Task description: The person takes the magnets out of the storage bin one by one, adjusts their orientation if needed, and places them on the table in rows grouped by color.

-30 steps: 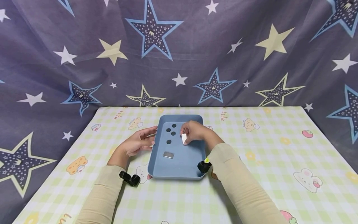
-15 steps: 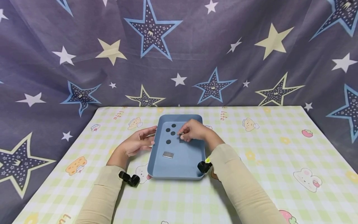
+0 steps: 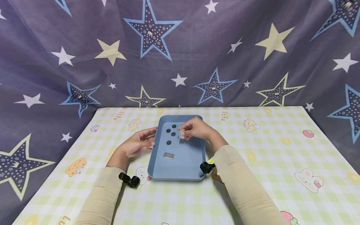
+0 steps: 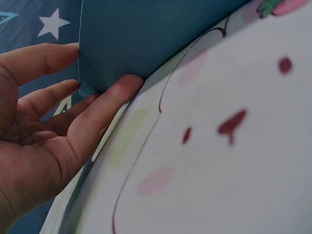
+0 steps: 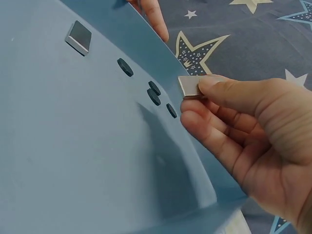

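Note:
A blue rectangular tray [image 3: 182,167] stands on the table. Above its far right part, my right hand [image 3: 198,128] pinches a small flat silver block [image 3: 181,134] between thumb and fingers. In the right wrist view the silver block [image 5: 189,86] is clear of the tray floor. At the tray's left side, my left hand [image 3: 136,144] touches the outer wall with fingers fairly straight; the left wrist view shows the thumb [image 4: 109,100] against that wall. A second silver block [image 3: 168,156] lies on the tray floor, left of the middle.
Several small black discs [image 3: 168,142] lie loose in the tray's left half, beyond the second block. A checked, cartoon-printed cloth [image 3: 270,175] covers the table. Behind it hangs a dark curtain [image 3: 180,62] with stars.
My right hand has risen slightly toward the far side and turned the pinched block, showing a bright face, then a dark one, then a silver one. My left hand stays at the tray wall.

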Demonstrator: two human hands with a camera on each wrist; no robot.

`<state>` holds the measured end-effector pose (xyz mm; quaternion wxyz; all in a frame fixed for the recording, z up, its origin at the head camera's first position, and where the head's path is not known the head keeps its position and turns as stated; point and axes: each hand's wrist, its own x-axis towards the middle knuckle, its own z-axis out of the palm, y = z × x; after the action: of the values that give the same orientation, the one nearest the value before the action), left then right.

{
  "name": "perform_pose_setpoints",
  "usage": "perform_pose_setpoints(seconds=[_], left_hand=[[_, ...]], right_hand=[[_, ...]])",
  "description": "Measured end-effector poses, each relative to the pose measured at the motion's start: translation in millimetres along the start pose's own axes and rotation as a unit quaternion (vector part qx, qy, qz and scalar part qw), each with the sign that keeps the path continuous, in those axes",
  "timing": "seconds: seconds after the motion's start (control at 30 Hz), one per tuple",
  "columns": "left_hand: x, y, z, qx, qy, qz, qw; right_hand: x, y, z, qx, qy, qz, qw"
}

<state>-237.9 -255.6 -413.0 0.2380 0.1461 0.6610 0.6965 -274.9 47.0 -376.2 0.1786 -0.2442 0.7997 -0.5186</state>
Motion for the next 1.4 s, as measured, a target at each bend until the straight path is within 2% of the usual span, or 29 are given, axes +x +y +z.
perform_pose_setpoints(seconds=[0.33,0.5,0.8,1.03,1.4], left_hand=[[-1.8,-0.5,-0.9,0.004,0.006,0.0,1.0],[-3.0,-1.3,-1.0,-0.005,0.007,-0.003,1.0],[-3.2,-4.0,-2.1,0.003,0.003,0.0,1.0],[-4.2,-2.6,-0.7,0.0,0.001,0.003,1.0],[0.4,-1.0,-0.4,0.004,0.001,0.003,1.0]], right_hand=[[-7.8,-5,-5,0.043,-0.001,0.008,0.9991],[-13.3,-4,-8,0.053,-0.004,-0.002,0.9986],[-24.1,2,-13,0.093,0.056,-0.037,0.9934],[-34.7,1,-18,0.118,0.113,-0.034,0.9859],[-50.9,4,-32,0.129,0.163,-0.021,0.9779]])
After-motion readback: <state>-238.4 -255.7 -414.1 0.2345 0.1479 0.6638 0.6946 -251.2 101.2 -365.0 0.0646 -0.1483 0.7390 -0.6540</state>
